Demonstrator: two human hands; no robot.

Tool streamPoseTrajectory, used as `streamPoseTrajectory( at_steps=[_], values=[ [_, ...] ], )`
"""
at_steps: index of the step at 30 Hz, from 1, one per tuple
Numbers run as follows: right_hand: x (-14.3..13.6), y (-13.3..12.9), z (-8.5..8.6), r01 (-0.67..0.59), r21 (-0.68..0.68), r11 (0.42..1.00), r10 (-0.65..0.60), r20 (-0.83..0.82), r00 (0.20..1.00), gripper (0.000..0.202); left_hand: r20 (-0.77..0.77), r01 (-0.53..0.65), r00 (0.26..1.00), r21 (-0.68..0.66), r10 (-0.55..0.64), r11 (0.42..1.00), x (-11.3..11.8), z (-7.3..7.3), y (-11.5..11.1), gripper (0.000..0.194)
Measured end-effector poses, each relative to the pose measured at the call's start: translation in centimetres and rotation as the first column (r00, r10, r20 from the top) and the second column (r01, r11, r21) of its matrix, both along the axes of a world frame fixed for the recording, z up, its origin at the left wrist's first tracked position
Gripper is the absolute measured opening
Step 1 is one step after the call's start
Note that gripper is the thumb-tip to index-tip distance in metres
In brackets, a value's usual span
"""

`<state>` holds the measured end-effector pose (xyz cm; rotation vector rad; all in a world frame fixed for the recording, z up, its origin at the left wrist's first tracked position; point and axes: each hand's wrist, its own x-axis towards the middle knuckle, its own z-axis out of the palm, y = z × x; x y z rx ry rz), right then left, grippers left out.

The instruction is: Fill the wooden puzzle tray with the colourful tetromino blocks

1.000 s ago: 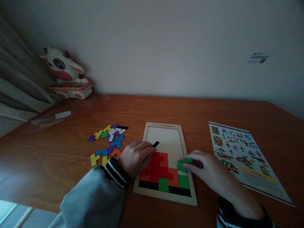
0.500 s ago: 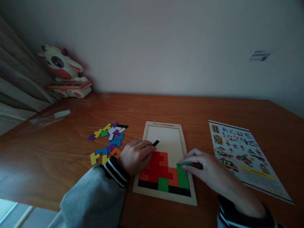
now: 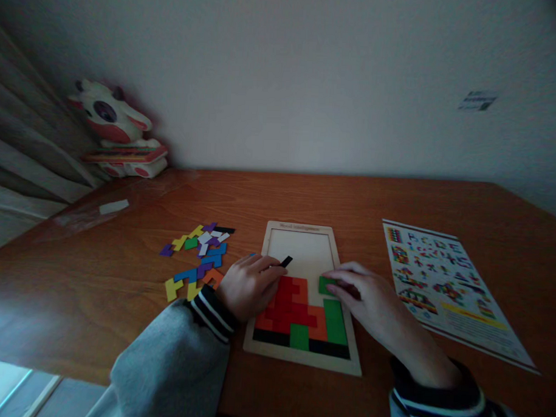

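A pale wooden puzzle tray (image 3: 302, 361) lies in front of me, its lower part filled with red, orange, green and black pieces. My left hand (image 3: 252, 285) rests over the tray's left side with fingers closed on a small black puzzle piece (image 3: 286, 261), which sticks out past the fingertips. On the right side, my right hand (image 3: 364, 292) pinches a green puzzle piece (image 3: 326, 285) between thumb and fingers. That piece is over the bare board, just above the green block (image 3: 335, 323) in the tray's lower right. My left hand hides part of the tray's left edge.
Loose coloured pieces (image 3: 203, 260) lie left of the tray, some close to my left sleeve. A printed pattern sheet (image 3: 461, 312) lies on the right of the wooden table (image 3: 306, 197). A toy cow with a keyboard (image 3: 125, 136) stands at the back left by the curtain.
My right hand has moved the green piece up and slightly left, away from the green block, and it now shows flatter. My left hand stays in place with the black piece.
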<state>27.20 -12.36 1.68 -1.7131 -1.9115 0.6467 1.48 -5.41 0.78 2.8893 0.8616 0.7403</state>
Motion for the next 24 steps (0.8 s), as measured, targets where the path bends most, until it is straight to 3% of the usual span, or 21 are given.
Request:
streamPoseTrajectory(
  at_steps=[9, 17, 24],
  values=[
    [-0.82, -0.27, -0.22, 0.026, 0.045, 0.999, -0.029, 0.078, 0.996, 0.015, -0.002, 0.003, 1.0, -0.009, -0.003, 1.0, 0.0, -0.06, 0.01, 0.02],
    [-0.33, -0.26, -0.17, 0.014, 0.006, 1.0, -0.014, 0.054, 0.998, 0.012, -0.012, -0.002, 1.0, -0.016, 0.001, 1.0, -0.01, 0.06, -0.01, 0.021],
    [-0.27, -0.24, -0.31, 0.015, 0.071, 0.997, -0.017, 0.029, 0.999, 0.015, 0.024, 0.034, 0.999, 0.003, -0.034, 0.999, -0.07, -0.15, 0.1, 0.018]
  ],
)
